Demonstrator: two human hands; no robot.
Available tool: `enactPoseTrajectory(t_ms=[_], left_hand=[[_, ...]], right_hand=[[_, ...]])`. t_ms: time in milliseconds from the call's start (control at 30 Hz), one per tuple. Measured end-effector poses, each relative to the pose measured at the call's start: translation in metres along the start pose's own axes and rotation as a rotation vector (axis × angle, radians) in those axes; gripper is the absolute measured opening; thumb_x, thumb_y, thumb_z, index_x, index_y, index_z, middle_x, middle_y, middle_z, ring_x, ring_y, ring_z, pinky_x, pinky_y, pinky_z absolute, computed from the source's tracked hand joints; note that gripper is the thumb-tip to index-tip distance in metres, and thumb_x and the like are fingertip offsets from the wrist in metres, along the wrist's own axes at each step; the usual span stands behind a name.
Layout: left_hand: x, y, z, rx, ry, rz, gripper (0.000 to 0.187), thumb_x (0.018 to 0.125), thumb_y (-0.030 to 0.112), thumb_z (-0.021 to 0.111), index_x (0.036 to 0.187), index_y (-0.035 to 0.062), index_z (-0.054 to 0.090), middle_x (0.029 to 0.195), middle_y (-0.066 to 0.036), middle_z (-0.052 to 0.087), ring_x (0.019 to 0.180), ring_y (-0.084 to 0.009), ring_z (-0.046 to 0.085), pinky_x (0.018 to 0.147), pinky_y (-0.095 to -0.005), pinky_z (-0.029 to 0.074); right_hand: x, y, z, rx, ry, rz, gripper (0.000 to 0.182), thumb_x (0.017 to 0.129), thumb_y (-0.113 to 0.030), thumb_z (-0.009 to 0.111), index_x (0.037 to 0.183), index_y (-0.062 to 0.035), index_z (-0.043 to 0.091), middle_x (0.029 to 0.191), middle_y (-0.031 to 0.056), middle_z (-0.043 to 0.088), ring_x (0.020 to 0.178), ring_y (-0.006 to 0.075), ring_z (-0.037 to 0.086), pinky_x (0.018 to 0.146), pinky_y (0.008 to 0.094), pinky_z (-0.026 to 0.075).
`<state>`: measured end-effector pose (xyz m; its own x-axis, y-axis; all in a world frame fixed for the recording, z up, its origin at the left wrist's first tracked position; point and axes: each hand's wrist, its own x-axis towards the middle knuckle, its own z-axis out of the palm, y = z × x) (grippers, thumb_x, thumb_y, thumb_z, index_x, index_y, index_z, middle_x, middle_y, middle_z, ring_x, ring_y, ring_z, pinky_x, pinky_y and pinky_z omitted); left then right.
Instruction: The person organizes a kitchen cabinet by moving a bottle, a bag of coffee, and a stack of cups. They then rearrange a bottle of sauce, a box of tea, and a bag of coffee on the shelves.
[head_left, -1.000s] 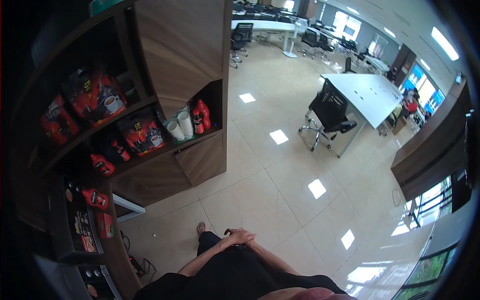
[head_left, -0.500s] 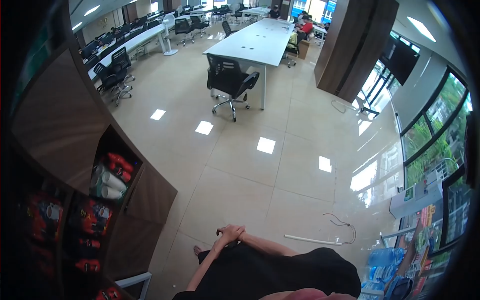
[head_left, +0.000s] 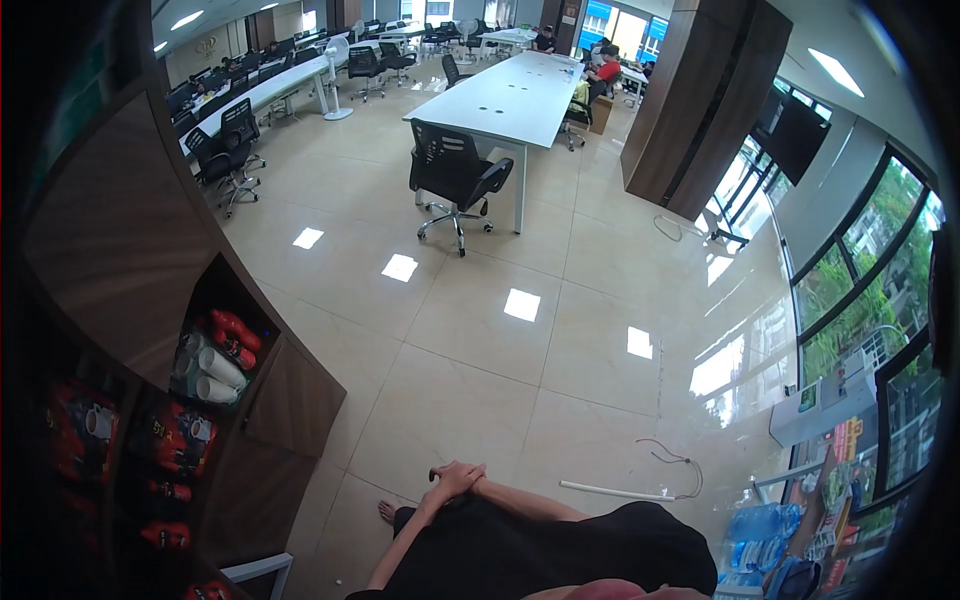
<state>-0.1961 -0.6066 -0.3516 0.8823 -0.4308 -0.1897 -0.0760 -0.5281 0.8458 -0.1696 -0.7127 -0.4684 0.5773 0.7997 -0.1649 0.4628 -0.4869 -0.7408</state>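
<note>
In front of my dark clothing, at the bottom centre, my two hands are clasped together. My left hand (head_left: pixel 453 477) lies closed against the other, its fingers pressed together. My right hand (head_left: pixel 477 482) meets it from the right, with its fingers mostly hidden. A small dark curved thing (head_left: pixel 434 474) sticks out at the left side of the clasped hands; too little of it shows to name it or to tell which hand has it. A bare foot (head_left: pixel 386 511) shows on the tiles below left.
A dark wooden shelf (head_left: pixel 290 400) with red packs and white cups stands at left. Ahead are a black chair (head_left: pixel 450 165) and a long white table (head_left: pixel 500 95). A white rod (head_left: pixel 615 491) with a wire lies on the floor. Water bottles (head_left: pixel 760 530) stand right; people sit far back.
The view has tilted up slightly, so the chair, table and floor rod appear a little lower. My hands stay clasped.
</note>
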Motion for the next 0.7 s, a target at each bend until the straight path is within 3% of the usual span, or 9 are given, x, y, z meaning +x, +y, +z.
enactPoseTrajectory(t_ms=[267,367,567,700], left_hand=[[0.009,-0.009,0.007,0.109,-0.045,-0.079,0.050,0.098,0.049,0.045,0.097,0.0115,0.077,0.096,-0.016,0.073,0.094,-0.0395,0.067,0.096,-0.0491,0.044],[0.005,-0.008,0.008,0.110,0.021,-0.009,0.050,0.098,0.048,0.045,0.095,0.0105,0.077,0.094,-0.015,0.073,0.094,-0.0393,0.067,0.096,-0.0481,0.044],[-0.002,0.016,-0.008,0.116,-0.007,0.019,0.050,0.097,0.050,0.047,0.094,0.0093,0.077,0.095,-0.017,0.072,0.095,-0.0389,0.067,0.088,-0.0472,0.049],[0.009,-0.020,0.013,0.108,-0.005,-0.003,0.051,0.097,0.050,0.046,0.094,0.0094,0.077,0.095,-0.017,0.072,0.094,-0.0401,0.067,0.088,-0.0490,0.048]], right_hand=[[-0.001,-0.022,-0.011,0.011,-0.059,0.034,0.035,0.089,-0.023,0.059,0.123,-0.0179,0.051,0.103,0.0121,0.064,0.099,0.0328,0.062,0.086,0.0497,0.048],[-0.006,-0.030,-0.016,0.014,-0.085,0.051,0.035,0.089,-0.023,0.059,0.123,-0.0181,0.051,0.103,0.0121,0.064,0.099,0.0329,0.062,0.086,0.0499,0.048],[-0.014,-0.062,-0.042,0.015,-0.127,0.101,0.035,0.089,-0.022,0.059,0.123,-0.0186,0.051,0.103,0.0122,0.064,0.099,0.0330,0.062,0.086,0.0504,0.048],[-0.013,-0.060,-0.038,-0.008,-0.130,0.128,0.035,0.090,-0.022,0.059,0.124,-0.0193,0.051,0.104,0.0124,0.064,0.099,0.0333,0.063,0.085,0.0508,0.049]])
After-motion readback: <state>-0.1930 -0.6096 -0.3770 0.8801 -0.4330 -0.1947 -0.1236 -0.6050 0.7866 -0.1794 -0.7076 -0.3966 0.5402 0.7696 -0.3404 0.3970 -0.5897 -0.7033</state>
